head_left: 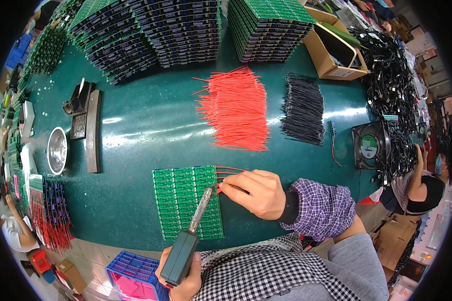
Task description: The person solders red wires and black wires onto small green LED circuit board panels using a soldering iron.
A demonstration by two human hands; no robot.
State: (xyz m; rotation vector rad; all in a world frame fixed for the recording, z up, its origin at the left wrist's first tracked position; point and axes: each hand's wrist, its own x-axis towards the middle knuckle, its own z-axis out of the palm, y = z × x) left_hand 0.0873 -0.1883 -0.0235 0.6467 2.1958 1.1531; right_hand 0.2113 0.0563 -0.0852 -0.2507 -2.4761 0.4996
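Observation:
A green circuit board panel (pixel 186 200) lies on the table in front of me, with several red wires standing out from its right edge. My left hand (pixel 183 281) is wrapped around the grey-green handle of a soldering iron (pixel 183 251). The iron's tip meets the panel's right edge, close to the fingers of my right hand (pixel 256 193). Those fingers are pinched on a red wire (pixel 219 189) at that edge; the fingertips partly hide it.
Beyond the panel lie a pile of red wires (pixel 238 110) and a bundle of black wires (pixel 303 109). Stacked boards (pixel 178 35) fill the back. A metal bowl (pixel 58 150) and an iron stand (pixel 79 108) sit left; a fan (pixel 370 145) and black cables (pixel 394 90) stand right. Other people work nearby.

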